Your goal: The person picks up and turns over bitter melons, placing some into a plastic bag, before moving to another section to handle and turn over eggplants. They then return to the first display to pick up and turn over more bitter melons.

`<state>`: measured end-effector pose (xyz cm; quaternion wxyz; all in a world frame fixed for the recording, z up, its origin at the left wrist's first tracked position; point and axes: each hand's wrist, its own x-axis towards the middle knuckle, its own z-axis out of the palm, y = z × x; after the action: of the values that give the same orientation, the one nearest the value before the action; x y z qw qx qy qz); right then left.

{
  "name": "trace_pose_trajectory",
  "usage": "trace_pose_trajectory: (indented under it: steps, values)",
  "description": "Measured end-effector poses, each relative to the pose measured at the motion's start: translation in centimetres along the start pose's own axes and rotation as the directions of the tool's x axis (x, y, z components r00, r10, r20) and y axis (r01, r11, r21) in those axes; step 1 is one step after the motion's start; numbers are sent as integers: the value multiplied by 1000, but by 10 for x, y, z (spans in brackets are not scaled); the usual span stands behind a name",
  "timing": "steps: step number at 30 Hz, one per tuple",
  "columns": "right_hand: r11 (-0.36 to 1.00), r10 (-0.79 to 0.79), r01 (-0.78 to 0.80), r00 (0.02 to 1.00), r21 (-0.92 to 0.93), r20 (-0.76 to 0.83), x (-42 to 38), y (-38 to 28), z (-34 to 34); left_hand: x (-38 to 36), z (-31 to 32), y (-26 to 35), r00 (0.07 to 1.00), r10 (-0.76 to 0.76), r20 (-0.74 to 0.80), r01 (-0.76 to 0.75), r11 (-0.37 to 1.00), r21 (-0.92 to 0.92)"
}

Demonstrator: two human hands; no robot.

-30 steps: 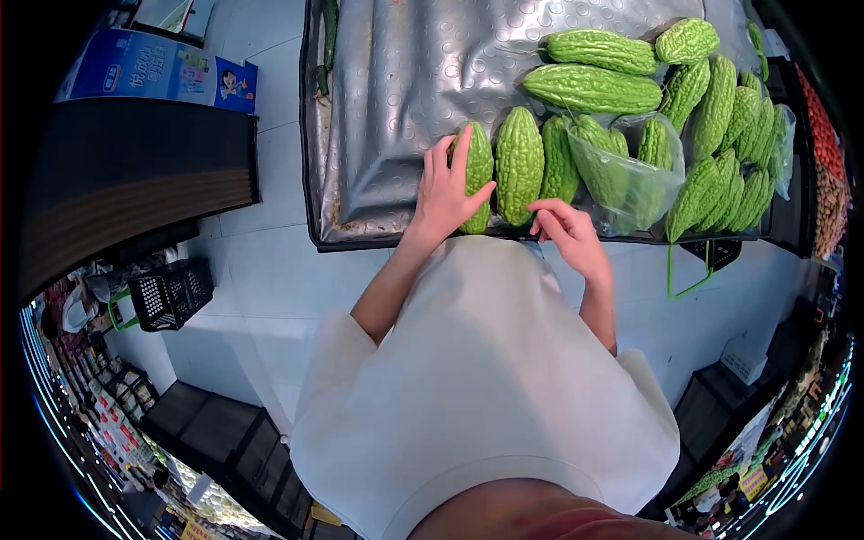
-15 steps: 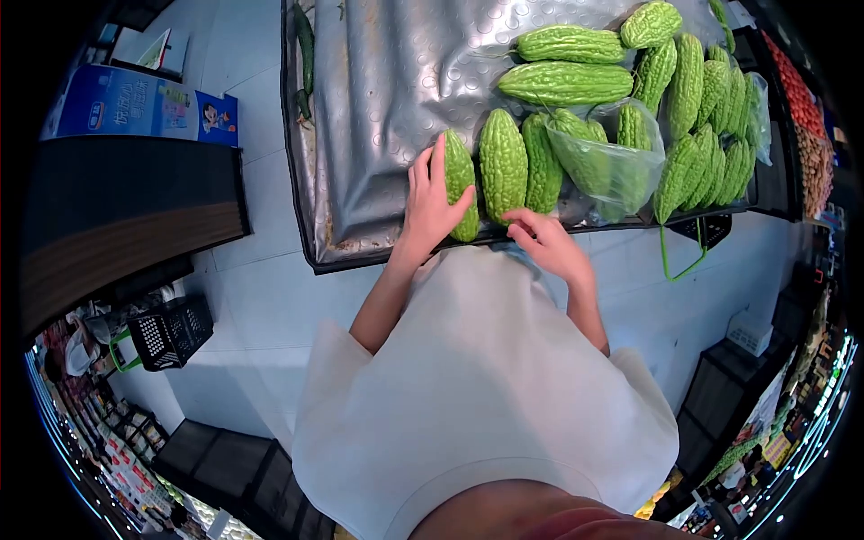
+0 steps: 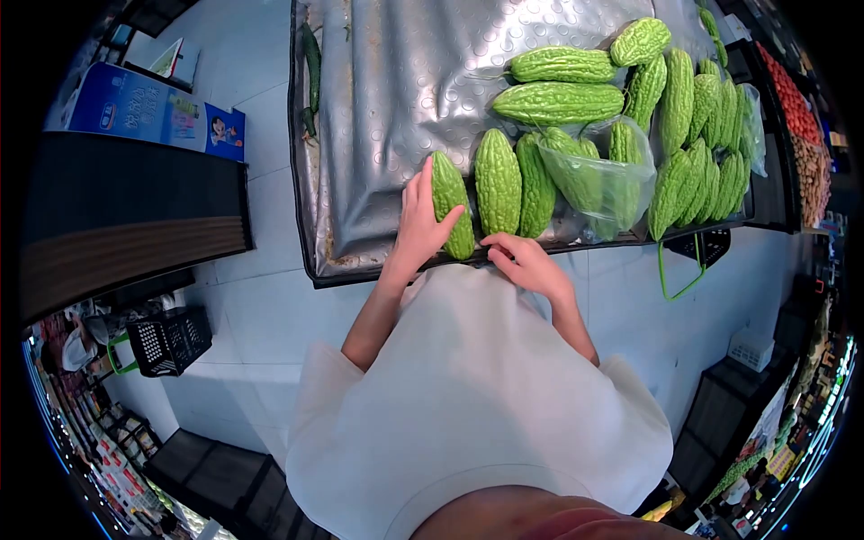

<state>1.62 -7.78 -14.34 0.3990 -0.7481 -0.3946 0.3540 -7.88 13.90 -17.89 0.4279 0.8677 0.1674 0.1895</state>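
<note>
Step in hand: lining up gourds. Left hand (image 3: 419,227) cups the end bitter gourd (image 3: 450,202) (thumb over it); right hand (image 3: 526,263) loosely spread at bench (image 3: 378,108) edge. Next, likely: nudge it flush against neighbour gourd (image 3: 498,180).

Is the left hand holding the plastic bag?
No, the left hand rests on the leftmost bitter gourd; the plastic bag lies further right, untouched.

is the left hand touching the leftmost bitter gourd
Touching. The head view shows the left hand laid against the leftmost bitter gourd, thumb across its lower front, fingers along its left side.
</note>
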Motion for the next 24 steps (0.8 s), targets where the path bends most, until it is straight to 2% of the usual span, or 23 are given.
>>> trace_pose_trajectory:
  steps: [3, 5, 11, 14, 17, 19, 21, 23, 24]
  values:
    - [999, 11, -10, 1000, 41, -22, 2, -7, -7, -1, 2, 0, 1000, 7, -9, -7, 1000, -13]
    - [986, 23, -7, 995, 166, -98, 3, -6, -11, -2, 5, -2, 1000, -3, -27, 4, 1000, 26]
    - [991, 19, -2, 991, 130, -129, 12, -5, -27, -1, 13, 2, 998, -26, -52, 29, 997, 68]
    - [985, -101, 133, 961, 107, -257, 23, -8, -26, 1, 17, 4, 993, -74, -88, 79, 996, 50]
    - [962, -271, 256, 876, -90, -399, 37, -18, -27, 7, 3, 15, 985, -88, -146, 92, 996, 22]
    - [908, -372, 230, 828, -350, -420, 46, -16, -26, 12, -11, 26, 985, 19, -172, -6, 997, 81]
    - [866, -397, 179, 814, -467, -424, 57, -17, -20, 22, -24, 29, 979, 26, -201, 1, 992, 130]
    - [864, -404, 184, 810, -470, -425, 71, -10, -9, 31, -35, 25, 983, -47, -178, 85, 973, 213]
    - [858, -412, 186, 805, -478, -427, 76, -7, -2, 32, -38, 20, 979, -17, -201, 65, 970, 235]
